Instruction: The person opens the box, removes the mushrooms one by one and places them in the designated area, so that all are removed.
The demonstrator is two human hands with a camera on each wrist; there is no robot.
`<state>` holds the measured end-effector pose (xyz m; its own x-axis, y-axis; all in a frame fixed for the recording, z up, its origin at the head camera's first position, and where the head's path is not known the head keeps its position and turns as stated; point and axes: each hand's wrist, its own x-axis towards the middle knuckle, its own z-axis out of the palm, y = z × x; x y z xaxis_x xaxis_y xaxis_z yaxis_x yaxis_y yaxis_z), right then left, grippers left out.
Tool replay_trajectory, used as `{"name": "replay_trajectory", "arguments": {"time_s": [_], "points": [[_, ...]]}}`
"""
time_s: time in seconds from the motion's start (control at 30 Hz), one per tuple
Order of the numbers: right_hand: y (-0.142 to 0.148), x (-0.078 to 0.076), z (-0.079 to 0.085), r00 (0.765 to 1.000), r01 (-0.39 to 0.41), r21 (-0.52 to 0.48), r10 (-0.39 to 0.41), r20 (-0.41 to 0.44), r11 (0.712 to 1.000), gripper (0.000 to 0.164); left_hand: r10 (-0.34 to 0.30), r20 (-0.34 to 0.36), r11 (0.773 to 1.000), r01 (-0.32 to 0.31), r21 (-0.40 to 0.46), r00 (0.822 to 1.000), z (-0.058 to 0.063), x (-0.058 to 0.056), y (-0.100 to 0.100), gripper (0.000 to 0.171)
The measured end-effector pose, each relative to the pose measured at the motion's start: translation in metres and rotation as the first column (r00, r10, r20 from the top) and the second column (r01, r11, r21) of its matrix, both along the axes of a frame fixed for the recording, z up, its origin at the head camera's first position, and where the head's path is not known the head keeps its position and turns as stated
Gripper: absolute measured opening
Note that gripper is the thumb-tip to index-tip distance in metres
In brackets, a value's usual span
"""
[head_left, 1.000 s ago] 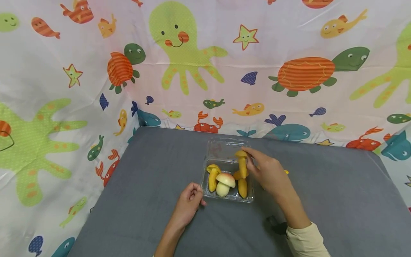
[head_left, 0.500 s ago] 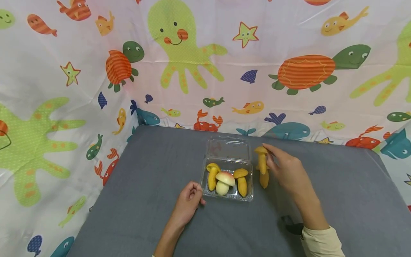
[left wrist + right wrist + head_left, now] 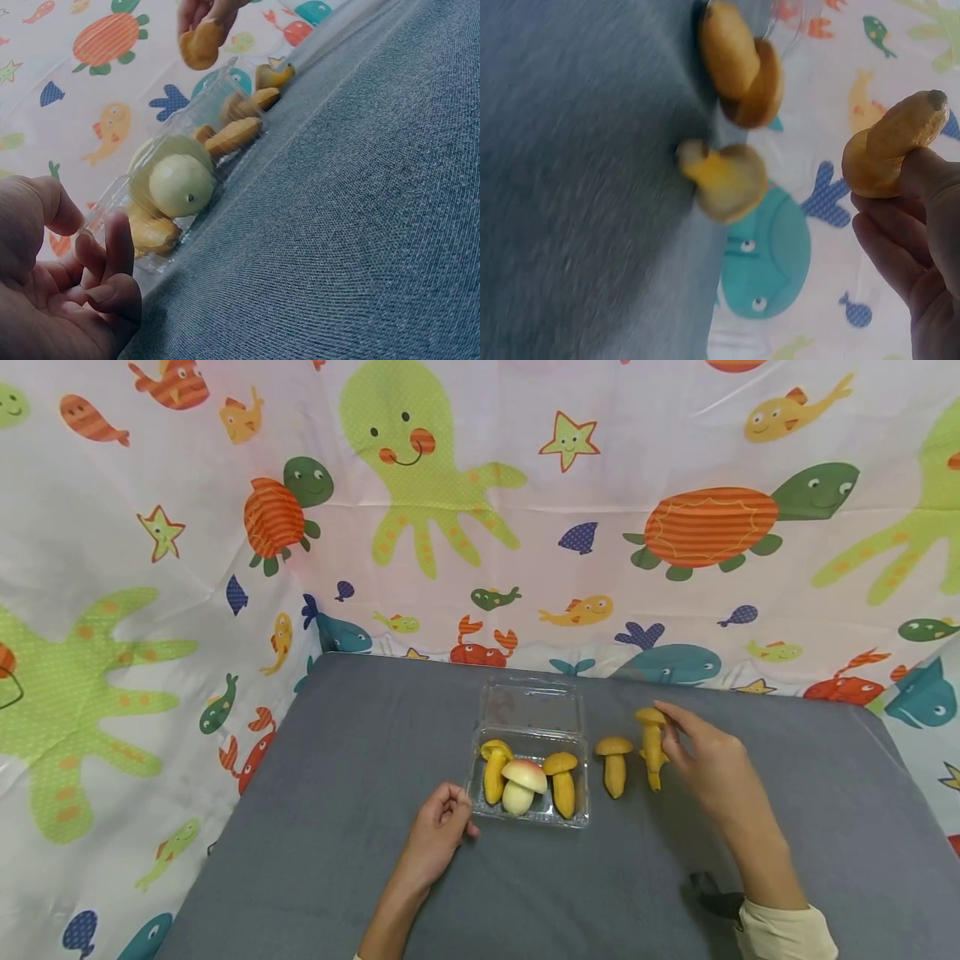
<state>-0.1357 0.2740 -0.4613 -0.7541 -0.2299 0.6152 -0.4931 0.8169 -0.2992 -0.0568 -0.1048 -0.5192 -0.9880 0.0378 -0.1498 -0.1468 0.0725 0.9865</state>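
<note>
My right hand [image 3: 708, 760] pinches a yellow toy mushroom [image 3: 651, 739] by its cap, stem pointing down, to the right of a clear plastic box [image 3: 532, 820]. In the right wrist view, thumb and fingers close on this held mushroom [image 3: 896, 142]. My left hand [image 3: 441, 827] pinches the box's left rim near its front corner. Inside the box lie a yellow mushroom [image 3: 495, 772], a pale mushroom with a reddish cap [image 3: 525, 777] and another yellow mushroom [image 3: 562, 785]. A brownish-yellow mushroom [image 3: 615, 767] lies just right of the box.
Behind the held mushroom, a smaller yellow mushroom [image 3: 724, 180] lies on the grey cloth, mostly hidden in the head view. The box's lid [image 3: 531, 706] lies folded back. A curtain [image 3: 495, 527] printed with sea animals hangs behind and to the left of the table.
My right hand has carried the held mushroom rightward, from over the box's right side, past the mushroom beside the box. My left hand stays at the box's rim.
</note>
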Motion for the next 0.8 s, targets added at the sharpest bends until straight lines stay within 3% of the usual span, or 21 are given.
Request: {"name": "replay_trajectory", "arguments": {"time_s": [0.8], "points": [[0.049, 0.015, -0.021, 0.987, 0.107, 0.044, -0.112, 0.112, 0.993, 0.049, -0.007, 0.005, 1.0, 0.007, -0.028, 1.0, 0.001, 0.002, 0.002, 0.012]]}}
